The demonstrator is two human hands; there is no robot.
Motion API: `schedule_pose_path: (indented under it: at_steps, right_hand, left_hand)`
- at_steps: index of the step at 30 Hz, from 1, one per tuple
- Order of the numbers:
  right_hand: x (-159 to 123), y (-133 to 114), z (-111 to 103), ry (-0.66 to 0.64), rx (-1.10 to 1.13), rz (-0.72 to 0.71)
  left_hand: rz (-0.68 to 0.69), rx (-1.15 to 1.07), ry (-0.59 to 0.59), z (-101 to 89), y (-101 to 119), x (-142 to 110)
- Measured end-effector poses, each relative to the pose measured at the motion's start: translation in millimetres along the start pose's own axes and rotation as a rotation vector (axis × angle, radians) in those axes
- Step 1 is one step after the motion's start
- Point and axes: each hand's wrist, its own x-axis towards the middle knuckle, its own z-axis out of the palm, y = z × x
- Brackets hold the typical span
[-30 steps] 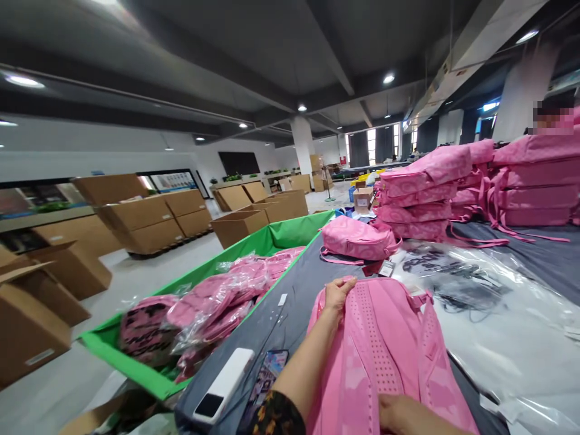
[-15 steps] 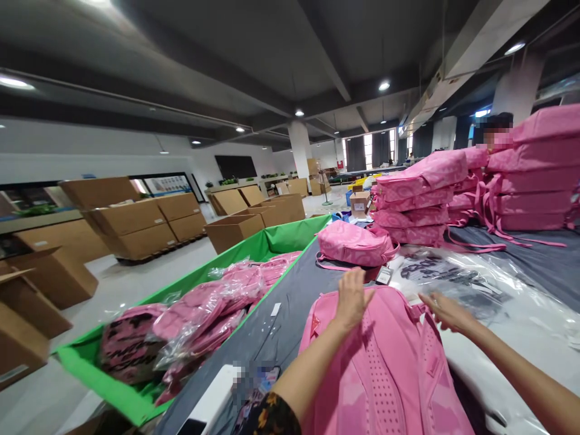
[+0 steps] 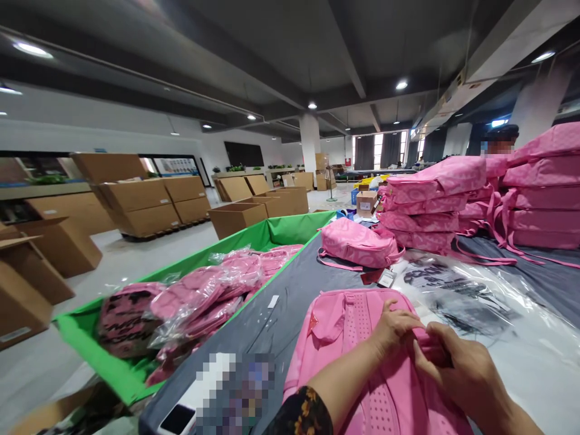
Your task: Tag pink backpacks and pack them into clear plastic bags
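Observation:
A pink backpack (image 3: pixel 317 368) lies before me on the grey-covered table (image 3: pixel 290 302), its dotted shoulder straps facing up. My left hand (image 3: pixel 395 329) reaches across it, fingers closed on the pink fabric near its upper right edge. Close beside, my right hand (image 3: pixel 471 371) pinches the same part between thumb and fingers; a fold of the strap or side is between the hands, and I cannot tell which. Beyond the bag's top, another pink backpack (image 3: pixel 357 241) lies with a white tag (image 3: pixel 387 278) near it. Clear plastic bags (image 3: pixel 534 338) spread out on the right.
A green-sided bin (image 3: pixel 181 266) on the left holds pink backpacks in clear plastic. Pink backpacks (image 3: pixel 430 181) stand stacked at the right, with a person's head (image 3: pixel 498 136) behind. Cardboard boxes (image 3: pixel 136 208) fill the floor at left. A white device (image 3: pixel 179 417) lies at the table's near edge.
My left hand has moved right across the backpack and my right hand has come in towards it. Both, apart and open before, are now closed on the bag's right edge. The view has shifted slightly.

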Motion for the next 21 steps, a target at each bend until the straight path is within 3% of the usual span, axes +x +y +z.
schedule_pose_path:
  at_steps: [3, 7, 9, 11, 13, 15, 18, 21]
  right_hand:
    - [-1.4, -14.6, -17.4, 0.047, 0.026, 0.038]
    - [-7.1, -3.7, -48.0, 0.095, 0.056, 0.38]
    - [-7.2, 5.5, -62.1, 0.036, 0.067, 0.52]
    - [-3.3, 9.4, -73.3, -0.04, 0.075, 0.556]
    - [5.2, 7.3, -82.1, -0.054, 0.075, 0.533]
    - [18.3, 3.7, -90.4, -0.005, 0.066, 0.531]
    - [44.4, 7.5, -101.2, -0.037, 0.118, 0.581]
    - [71.5, 26.7, -98.0, -0.227, 0.273, 0.516]
  left_hand:
    - [-0.07, 0.025, -0.029, -7.2, -0.6, 3.5]
    - [-0.121, 0.065, -0.114, -21.4, 21.2, 11.4]
    - [-0.012, 0.068, -0.063, -27.7, 45.1, 14.5]
    - [0.184, 0.055, -0.028, -32.4, 72.9, 20.6]
    - [0.346, 0.082, -0.1, -37.0, 96.0, 31.2]
    - [0.393, 0.188, -0.202, -43.8, 107.3, 42.8]
    - [0.284, 0.395, -0.213, -58.6, 102.7, 45.4]
    - [0.031, 0.416, -0.084, -70.0, 95.5, 14.9]
